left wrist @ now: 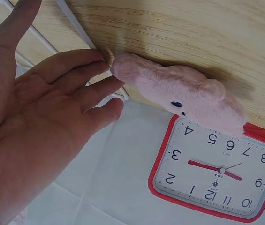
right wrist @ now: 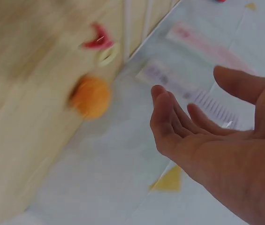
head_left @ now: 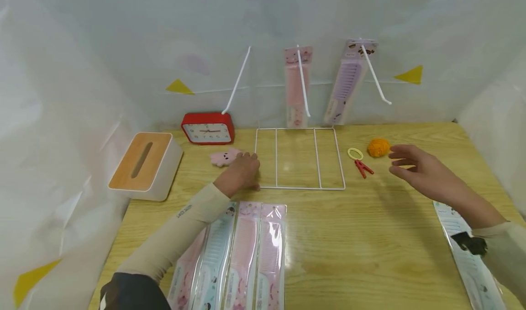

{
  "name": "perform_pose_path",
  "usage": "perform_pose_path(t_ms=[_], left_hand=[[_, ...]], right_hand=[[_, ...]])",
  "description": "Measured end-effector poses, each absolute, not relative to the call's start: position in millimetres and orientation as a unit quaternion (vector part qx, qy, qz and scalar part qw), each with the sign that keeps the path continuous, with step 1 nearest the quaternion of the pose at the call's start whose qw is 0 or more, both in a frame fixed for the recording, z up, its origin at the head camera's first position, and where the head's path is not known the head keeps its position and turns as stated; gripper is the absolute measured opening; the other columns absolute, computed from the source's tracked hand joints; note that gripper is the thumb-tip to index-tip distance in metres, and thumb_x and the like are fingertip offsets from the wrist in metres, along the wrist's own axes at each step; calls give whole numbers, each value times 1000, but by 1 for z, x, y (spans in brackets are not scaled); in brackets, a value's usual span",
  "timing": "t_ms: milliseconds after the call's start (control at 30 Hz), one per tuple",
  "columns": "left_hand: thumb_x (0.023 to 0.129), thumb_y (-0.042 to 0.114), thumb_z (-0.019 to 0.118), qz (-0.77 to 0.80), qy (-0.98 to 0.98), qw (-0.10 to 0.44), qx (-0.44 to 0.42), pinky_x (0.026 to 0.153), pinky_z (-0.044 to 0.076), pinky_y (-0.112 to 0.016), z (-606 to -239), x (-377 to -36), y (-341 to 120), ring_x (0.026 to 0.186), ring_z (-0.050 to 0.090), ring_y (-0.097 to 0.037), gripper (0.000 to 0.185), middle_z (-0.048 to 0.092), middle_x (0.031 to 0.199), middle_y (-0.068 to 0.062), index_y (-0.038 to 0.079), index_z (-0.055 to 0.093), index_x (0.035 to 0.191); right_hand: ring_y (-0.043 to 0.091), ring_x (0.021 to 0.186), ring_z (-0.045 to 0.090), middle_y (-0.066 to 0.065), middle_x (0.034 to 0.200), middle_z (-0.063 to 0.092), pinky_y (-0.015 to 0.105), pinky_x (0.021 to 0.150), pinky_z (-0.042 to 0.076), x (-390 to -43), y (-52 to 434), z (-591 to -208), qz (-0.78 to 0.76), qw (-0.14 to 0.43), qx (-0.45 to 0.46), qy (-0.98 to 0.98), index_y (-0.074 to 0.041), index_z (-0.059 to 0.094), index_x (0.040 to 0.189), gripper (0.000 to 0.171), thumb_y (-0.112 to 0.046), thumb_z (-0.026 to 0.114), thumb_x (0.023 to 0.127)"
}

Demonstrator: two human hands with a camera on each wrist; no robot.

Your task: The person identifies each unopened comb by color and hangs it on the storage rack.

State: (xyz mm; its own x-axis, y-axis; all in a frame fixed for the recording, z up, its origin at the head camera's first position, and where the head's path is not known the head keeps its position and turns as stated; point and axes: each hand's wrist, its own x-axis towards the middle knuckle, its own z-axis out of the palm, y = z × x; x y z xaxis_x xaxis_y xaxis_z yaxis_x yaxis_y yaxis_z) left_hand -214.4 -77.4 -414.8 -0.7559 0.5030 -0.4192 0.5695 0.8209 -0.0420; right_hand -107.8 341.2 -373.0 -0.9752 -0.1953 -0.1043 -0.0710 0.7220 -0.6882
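The left hand (head_left: 240,170) lies palm-down on the wooden counter (head_left: 370,237), fingers straight and relaxed, fingertips (left wrist: 105,70) touching the fuzzy pink plush toy (head_left: 223,156) at its 11 o'clock, beside the white wire rack (head_left: 299,158). The right hand (head_left: 415,167) hovers, fingers loosely spread, holding nothing. A fluffy orange pom-pom (head_left: 378,147) sits near, at its 10 o'clock, with a yellow ring (head_left: 355,153) and red clip (head_left: 363,168). A red-framed clock (head_left: 208,128) stands behind the toy.

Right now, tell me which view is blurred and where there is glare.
Right wrist view: smeared by motion, the orange ball and the red clip soft. Left wrist view: sharp on the clock. Head view: clear, with glare on the table.
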Motion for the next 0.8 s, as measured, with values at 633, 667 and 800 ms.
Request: perform_pose_path(t_ms=[633,667,800], left_hand=[[78,43,84,-89,933,194,288,106,41,-44,-409,-218,-80,109,57,-30,58,61,117,-14,2,64,114],[78,42,85,-86,934,195,288,107,41,-44,-409,-218,-80,109,57,-30,57,62,117,-14,2,64,114],[78,40,85,-79,934,192,290,109,40,-45,-406,-216,-79,109,57,-30,56,62,117,-14,2,64,113]], right_hand=[[64,98,46,45,125,43,65,60,49,-37,514,-469,-229,135,-89,960,5,24,151,105,-17,89,71],[62,97,47,44,124,43,62,60,50,-36,515,-471,-231,142,-82,959,6,24,150,104,-18,89,72],[53,94,51,40,118,44,52,63,52,-38,517,-475,-232,159,-63,957,12,27,144,98,-20,88,75]])
